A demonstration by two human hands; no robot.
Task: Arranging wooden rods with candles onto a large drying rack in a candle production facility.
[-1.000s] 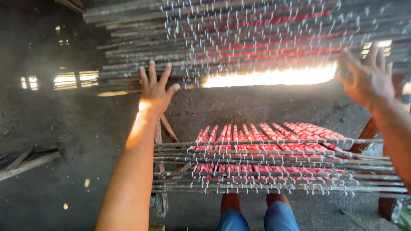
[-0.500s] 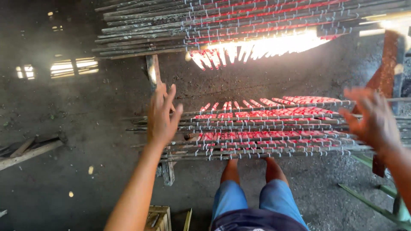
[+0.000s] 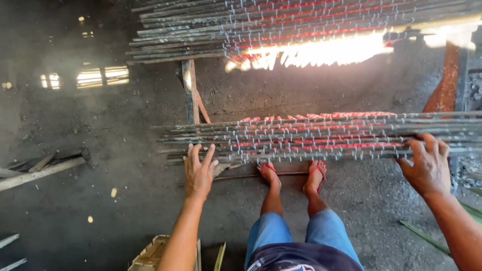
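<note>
Left hand: the left hand (image 3: pixel 199 172) has come down from the raised position of a second ago and now rests, fingers (image 3: pixel 207 156) spread and released, at the left ends of the near rack of skewers (image 3: pixel 321 138); whether it touches the rods or hovers just short of them cannot be told.
Right hand: the right hand (image 3: pixel 428 165) has dropped as well and lies on the right part of the same rack, fingers open, curled lightly over the front rods but not clenched.
Near rack: a flat bundle of long dark rods strung with red-tipped sticks, lying level in front of the person, above the feet in red sandals (image 3: pixel 268 170); it sits nearer the hands than half a second ago.
Far rack: a second rack (image 3: pixel 301 25) hangs higher and farther off, well apart from both hands, lit by glare beneath.
Meaning: both hands now frame the near rack at its two ends, so the work has moved from reaching to laying hold.
Surroundings: wooden post (image 3: pixel 190 90), dark earthen floor (image 3: pixel 75 200), wooden crate (image 3: pixel 150 253) beside the left arm.
</note>
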